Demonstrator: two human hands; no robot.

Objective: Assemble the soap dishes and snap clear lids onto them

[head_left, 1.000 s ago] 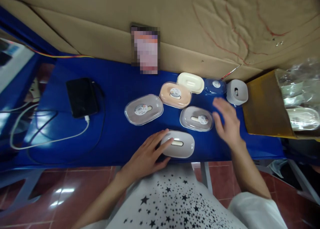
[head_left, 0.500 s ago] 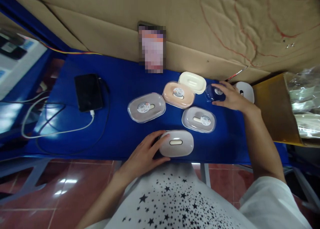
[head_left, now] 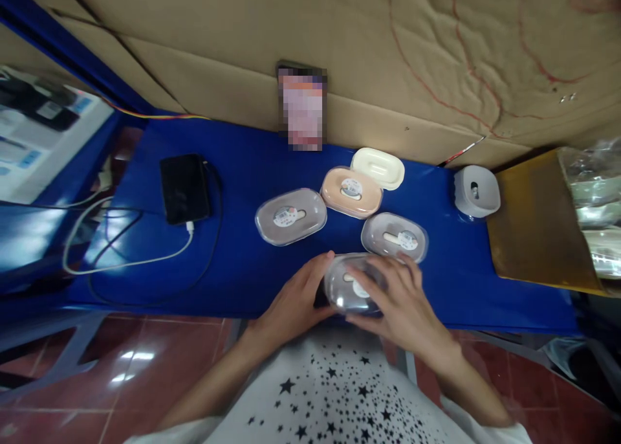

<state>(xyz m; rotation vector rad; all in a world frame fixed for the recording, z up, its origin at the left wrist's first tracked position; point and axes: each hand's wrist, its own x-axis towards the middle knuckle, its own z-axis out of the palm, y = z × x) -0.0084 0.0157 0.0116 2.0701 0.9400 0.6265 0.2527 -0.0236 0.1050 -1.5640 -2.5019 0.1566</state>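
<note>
At the table's front edge, my right hand [head_left: 400,295] grips a clear plastic lid [head_left: 343,300] with a round white label, over a grey oval box [head_left: 347,277] that looks like a soap dish. Whether the lid is fully seated cannot be seen. Fingers and thumb of my left hand [head_left: 298,296] are curved around the left side of this box. Just behind lies a lidded grey box [head_left: 394,235], with another lidded grey box [head_left: 291,216] to the left. A lidded peach box [head_left: 352,193] touches a cream oval piece [head_left: 377,167] without a lid.
On the right, a stack of grey oval boxes [head_left: 477,191] stands beside a cardboard carton [head_left: 543,221] holding clear-wrapped pieces. A black device [head_left: 184,188] with a white cable lies left. A blurred phone-like object [head_left: 301,107] leans on the cardboard wall [head_left: 218,36].
My right hand has come from the back right to the front box, bringing the clear lid. My left hand stays by the box. The camera view has shifted slightly.
</note>
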